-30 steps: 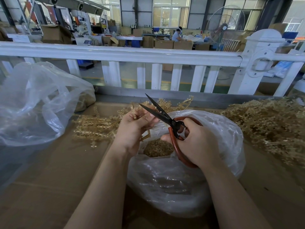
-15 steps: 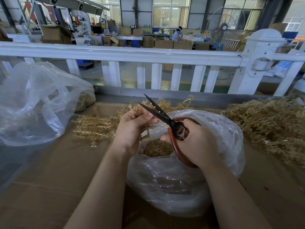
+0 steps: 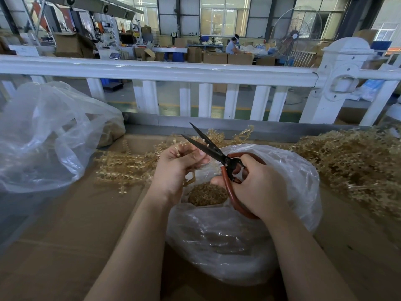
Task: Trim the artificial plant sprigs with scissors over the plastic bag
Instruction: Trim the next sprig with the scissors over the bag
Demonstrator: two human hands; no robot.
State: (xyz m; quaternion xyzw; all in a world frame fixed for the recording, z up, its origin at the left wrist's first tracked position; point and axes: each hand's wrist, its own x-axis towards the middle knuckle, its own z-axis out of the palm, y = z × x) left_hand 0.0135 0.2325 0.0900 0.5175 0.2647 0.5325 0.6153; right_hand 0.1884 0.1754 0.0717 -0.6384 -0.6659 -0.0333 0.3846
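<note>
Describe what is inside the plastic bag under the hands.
Through the mouth of the plastic bag shows a heap of tan trimmings. How deep it goes is hidden by the crumpled film and both hands.

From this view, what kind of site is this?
Most likely a factory or packing workshop: stacked cardboard boxes on the floor beyond the white railing, a big industrial fan, and a bulk pile of plant sprigs on the worktable.

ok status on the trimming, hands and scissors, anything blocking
Left hand pinching a sprig. Right hand gripping scissors, blades open over the plastic bag. Nothing in the way.
</note>
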